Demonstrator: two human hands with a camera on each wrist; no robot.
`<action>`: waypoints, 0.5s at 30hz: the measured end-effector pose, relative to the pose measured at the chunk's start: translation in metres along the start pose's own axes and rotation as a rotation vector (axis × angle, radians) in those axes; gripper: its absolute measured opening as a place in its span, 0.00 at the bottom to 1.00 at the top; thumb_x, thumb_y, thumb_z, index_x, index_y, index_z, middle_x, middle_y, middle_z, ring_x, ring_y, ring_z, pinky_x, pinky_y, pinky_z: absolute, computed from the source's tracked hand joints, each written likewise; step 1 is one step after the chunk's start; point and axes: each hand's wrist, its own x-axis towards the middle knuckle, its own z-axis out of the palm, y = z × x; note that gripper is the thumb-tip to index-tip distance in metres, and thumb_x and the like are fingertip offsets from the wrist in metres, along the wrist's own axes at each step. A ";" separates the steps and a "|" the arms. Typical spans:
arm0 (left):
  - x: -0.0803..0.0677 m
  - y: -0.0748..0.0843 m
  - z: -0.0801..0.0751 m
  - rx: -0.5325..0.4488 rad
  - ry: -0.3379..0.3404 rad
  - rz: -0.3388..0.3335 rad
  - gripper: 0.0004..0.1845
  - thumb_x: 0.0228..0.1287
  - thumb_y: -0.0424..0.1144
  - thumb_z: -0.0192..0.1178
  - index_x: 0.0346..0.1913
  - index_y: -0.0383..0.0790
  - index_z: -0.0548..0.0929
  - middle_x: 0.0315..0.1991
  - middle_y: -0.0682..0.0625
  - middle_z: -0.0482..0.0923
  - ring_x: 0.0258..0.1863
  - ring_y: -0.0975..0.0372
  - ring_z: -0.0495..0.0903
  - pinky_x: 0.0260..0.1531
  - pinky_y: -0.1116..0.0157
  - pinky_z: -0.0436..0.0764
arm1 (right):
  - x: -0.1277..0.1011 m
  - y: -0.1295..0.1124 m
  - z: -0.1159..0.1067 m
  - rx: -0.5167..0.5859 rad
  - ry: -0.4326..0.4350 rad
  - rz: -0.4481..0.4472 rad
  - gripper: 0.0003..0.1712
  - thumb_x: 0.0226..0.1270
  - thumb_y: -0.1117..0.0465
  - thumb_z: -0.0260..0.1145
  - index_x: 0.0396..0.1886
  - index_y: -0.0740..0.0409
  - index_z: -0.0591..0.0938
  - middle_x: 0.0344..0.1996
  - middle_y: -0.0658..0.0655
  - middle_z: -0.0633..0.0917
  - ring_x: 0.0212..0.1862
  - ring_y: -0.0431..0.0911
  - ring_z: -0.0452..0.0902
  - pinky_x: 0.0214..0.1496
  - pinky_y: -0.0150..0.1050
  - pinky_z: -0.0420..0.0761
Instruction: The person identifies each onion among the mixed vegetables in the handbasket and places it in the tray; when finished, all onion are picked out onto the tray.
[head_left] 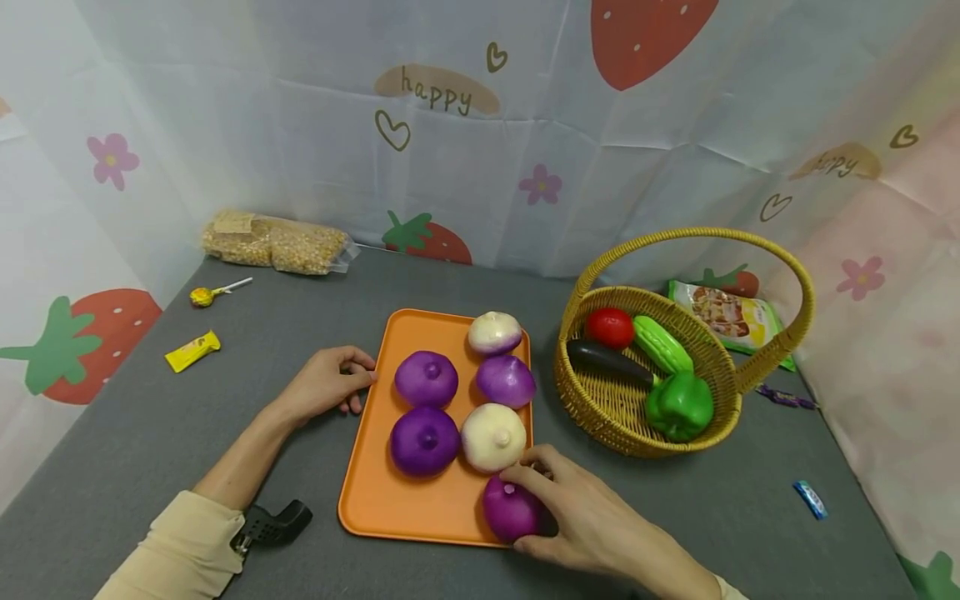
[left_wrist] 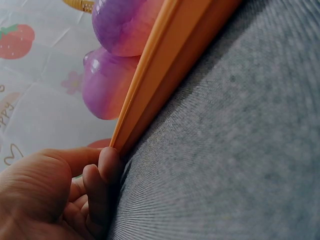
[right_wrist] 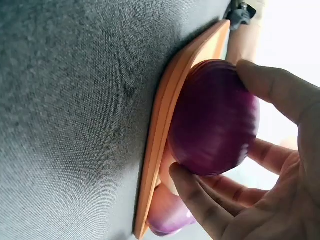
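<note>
On the grey tabletop lies an orange tray bearing several round vegetables. Its left rim is pinched by my left hand; the left wrist view shows the thumb and a fingertip at the tray edge. My right hand grips a purple onion at the tray's near right corner. From the right wrist, thumb and fingers span the onion, which is over the tray rim; whether it touches the tray I cannot tell. Just beyond it sits a whitish turnip-like vegetable, with purple ones to the left.
Right of the tray stands a wicker basket holding a tomato, an eggplant, a green pepper and a long green vegetable. A bag of kernels, a lollipop and wrapped sweets lie around the table.
</note>
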 end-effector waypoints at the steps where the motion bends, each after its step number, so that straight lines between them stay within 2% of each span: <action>1: 0.000 0.000 0.000 0.001 0.001 0.000 0.18 0.69 0.41 0.60 0.54 0.31 0.77 0.35 0.42 0.83 0.19 0.62 0.81 0.21 0.65 0.81 | 0.001 0.000 0.000 0.003 0.005 -0.003 0.35 0.51 0.44 0.76 0.61 0.40 0.76 0.55 0.46 0.75 0.54 0.39 0.76 0.55 0.40 0.81; 8: 0.000 0.000 0.000 0.005 0.003 -0.002 0.18 0.69 0.40 0.60 0.54 0.30 0.77 0.35 0.41 0.83 0.19 0.61 0.81 0.22 0.65 0.81 | 0.005 0.005 0.000 -0.060 0.073 -0.068 0.35 0.47 0.50 0.80 0.58 0.44 0.78 0.59 0.52 0.79 0.60 0.45 0.75 0.59 0.46 0.79; 15: 0.000 0.000 0.000 0.007 0.002 -0.007 0.18 0.68 0.41 0.60 0.54 0.31 0.77 0.36 0.41 0.83 0.19 0.62 0.81 0.21 0.65 0.81 | 0.008 0.007 0.002 -0.109 0.181 -0.081 0.36 0.40 0.55 0.84 0.54 0.44 0.80 0.54 0.53 0.77 0.53 0.45 0.74 0.53 0.42 0.81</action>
